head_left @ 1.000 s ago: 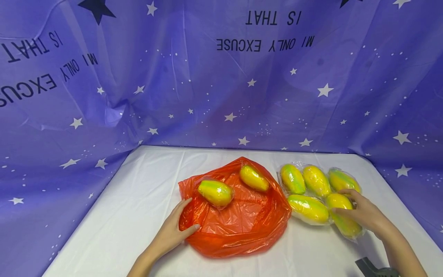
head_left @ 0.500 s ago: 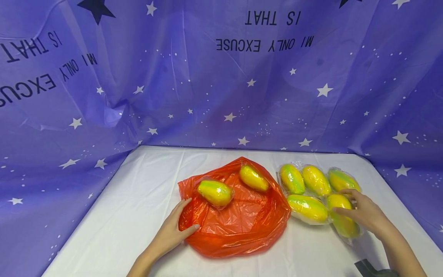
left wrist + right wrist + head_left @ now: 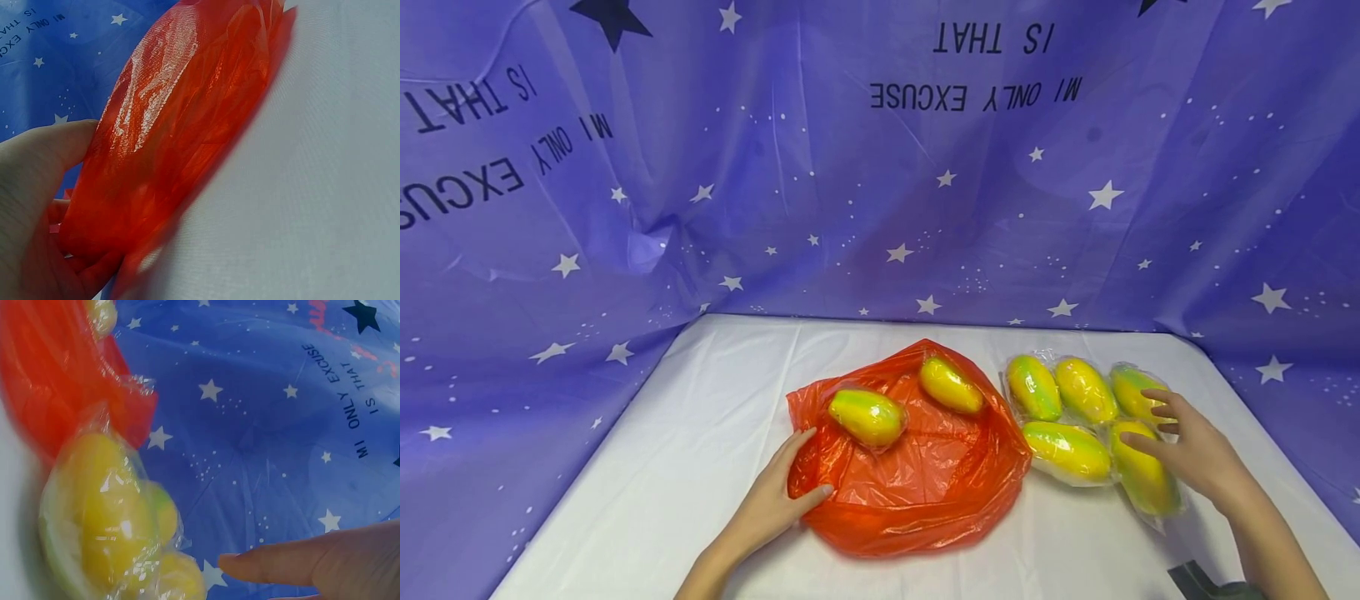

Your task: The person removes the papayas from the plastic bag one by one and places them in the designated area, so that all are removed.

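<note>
Shift since a second ago: right hand (image 3: 1198, 450) has let go of the near-right fruit (image 3: 1150, 483) and opened out, while left hand (image 3: 767, 500) and red bag (image 3: 902, 531) stay as they were
Right arm: reaches in from the lower right, palm turned toward the fruit
Right fingers: apart from the thumb and holding nothing
Near-right fruit: wrapped in clear film, below the thumb in the head view; whether they touch, I cannot tell
Far-right fruit (image 3: 1133, 393): just beyond the fingers, partly covered by them
Fruit row: three more wrapped ones beside these, between the right hand and the bag
Left arm: reaches in from the lower left
Left fingers: thumb and fingers hold the bag's left edge between them
Bagged fruit: two, lying inside the spread mouth, well apart from the right hand
Surface: white cloth (image 3: 647, 467)
</note>
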A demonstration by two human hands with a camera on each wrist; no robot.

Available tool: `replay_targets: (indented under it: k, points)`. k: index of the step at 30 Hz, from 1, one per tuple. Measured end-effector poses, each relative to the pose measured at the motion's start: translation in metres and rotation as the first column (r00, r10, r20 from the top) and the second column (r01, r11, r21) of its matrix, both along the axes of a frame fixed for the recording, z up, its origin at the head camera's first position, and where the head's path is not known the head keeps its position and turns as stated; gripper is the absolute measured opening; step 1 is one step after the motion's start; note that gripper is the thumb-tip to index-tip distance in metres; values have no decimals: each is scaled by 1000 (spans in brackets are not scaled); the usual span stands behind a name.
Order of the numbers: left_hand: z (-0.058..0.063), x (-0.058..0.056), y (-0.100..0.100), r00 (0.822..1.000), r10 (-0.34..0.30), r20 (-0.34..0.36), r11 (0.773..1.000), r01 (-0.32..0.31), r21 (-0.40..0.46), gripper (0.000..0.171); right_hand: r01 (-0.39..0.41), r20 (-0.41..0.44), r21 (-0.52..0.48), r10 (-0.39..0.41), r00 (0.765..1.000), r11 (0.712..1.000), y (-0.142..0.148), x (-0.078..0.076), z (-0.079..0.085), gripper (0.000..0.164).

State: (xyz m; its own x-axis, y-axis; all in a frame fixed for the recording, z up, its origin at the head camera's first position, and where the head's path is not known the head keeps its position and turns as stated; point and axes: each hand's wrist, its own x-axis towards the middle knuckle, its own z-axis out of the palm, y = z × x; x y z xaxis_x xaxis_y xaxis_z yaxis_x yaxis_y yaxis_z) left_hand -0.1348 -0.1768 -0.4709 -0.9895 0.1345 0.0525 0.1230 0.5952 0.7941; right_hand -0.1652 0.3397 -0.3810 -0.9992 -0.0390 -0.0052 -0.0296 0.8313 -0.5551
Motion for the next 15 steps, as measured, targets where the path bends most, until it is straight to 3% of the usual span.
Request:
replay_targets:
  k: [8,15]
  points:
    - [1,0,0,1000,0,0,1000,0,2,83,18,-30,-131,-23,999,991,-14,-1,6,75]
    - [1,0,0,1000,0,-7,1000,0,2,83,-37,-196,-207,-4,981,978,-40,-5,9,61]
